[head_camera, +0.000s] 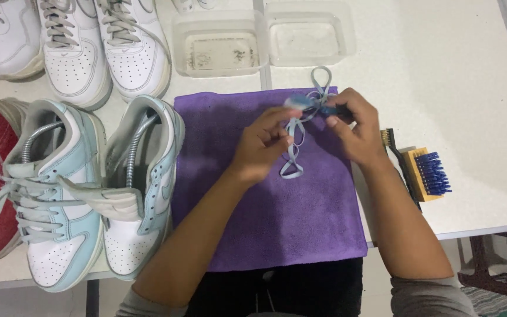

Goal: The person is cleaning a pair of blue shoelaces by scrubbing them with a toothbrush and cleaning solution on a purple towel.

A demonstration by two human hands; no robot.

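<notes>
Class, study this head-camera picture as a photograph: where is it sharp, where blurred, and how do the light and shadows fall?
Head view: even, soft overhead light, with only faint shadows under the left hand and right hand on the purple cloth; the pale blue lace and small brush between the fingers are smeared by motion; the light blue sneakers look fairly sharp; the white table is bright, slightly washed out.

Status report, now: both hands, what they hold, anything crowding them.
Left hand and right hand both pinching a light blue shoelace above the purple cloth. Brushes lie right of it, light blue sneakers left. Nothing crowding.
</notes>
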